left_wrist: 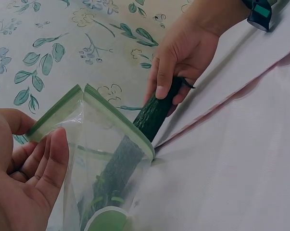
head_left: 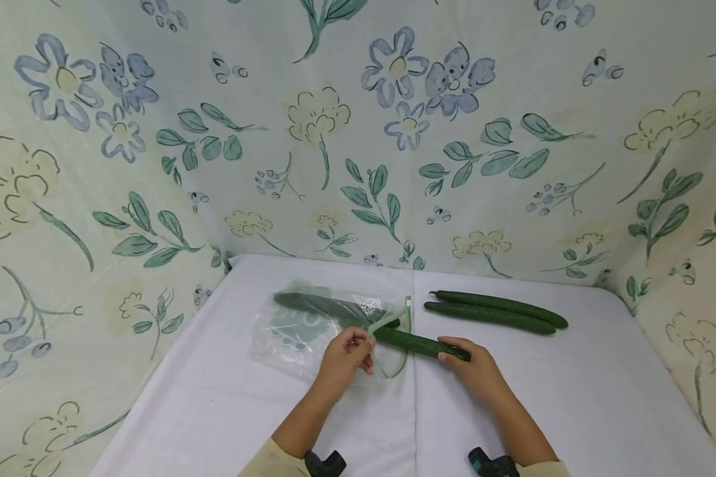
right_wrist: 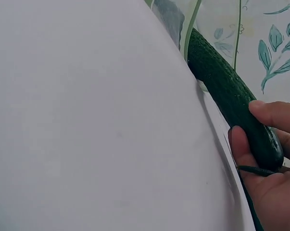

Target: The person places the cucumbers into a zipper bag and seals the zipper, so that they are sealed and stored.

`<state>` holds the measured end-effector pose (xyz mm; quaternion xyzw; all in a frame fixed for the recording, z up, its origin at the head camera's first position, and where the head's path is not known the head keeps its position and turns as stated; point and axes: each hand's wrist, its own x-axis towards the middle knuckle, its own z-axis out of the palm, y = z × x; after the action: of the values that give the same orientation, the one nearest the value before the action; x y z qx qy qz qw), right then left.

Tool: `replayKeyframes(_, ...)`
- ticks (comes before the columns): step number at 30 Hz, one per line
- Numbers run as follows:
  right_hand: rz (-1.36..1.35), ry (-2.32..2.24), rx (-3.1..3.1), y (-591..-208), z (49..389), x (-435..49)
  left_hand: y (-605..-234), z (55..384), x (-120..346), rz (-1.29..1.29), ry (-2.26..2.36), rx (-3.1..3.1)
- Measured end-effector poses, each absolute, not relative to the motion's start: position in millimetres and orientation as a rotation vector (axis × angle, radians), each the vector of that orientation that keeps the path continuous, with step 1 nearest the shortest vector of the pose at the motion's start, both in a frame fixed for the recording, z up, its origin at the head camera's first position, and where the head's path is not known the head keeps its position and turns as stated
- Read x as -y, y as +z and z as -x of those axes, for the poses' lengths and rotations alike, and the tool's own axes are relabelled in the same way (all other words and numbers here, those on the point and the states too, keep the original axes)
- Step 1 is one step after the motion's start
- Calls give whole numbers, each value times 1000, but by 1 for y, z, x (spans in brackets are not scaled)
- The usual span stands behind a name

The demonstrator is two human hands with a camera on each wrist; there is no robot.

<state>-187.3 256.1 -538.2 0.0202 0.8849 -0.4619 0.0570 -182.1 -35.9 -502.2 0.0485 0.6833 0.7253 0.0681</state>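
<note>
A clear zip bag (head_left: 298,344) with a green rim lies on the table, one cucumber (head_left: 328,306) inside it. My left hand (head_left: 345,358) pinches the rim at the bag's mouth; in the left wrist view the left hand (left_wrist: 27,168) keeps that corner between thumb and fingers. Another cucumber (head_left: 420,343) points into the mouth, its far part behind the clear plastic (left_wrist: 118,166). Around its near end curl the fingers of my right hand (head_left: 474,368), also seen gripping it in the right wrist view (right_wrist: 274,159).
Two more cucumbers (head_left: 495,315) lie side by side on the white tablecloth (head_left: 573,391), right of the bag. A flower-patterned cloth (head_left: 346,132) hangs behind the table and along its sides. Dark devices (head_left: 325,464) sit at both wrists.
</note>
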Motion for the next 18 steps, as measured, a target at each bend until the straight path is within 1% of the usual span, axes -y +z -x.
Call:
replayKeyframes(9, -105, -1588, -2571, -538, 184, -266, -501, 183, 36, -154, 2199, -2057)
replayKeyframes(18, -96, -1622, -2570, -536, 182, -267, -502, 182, 35, -141, 2195, -2056)
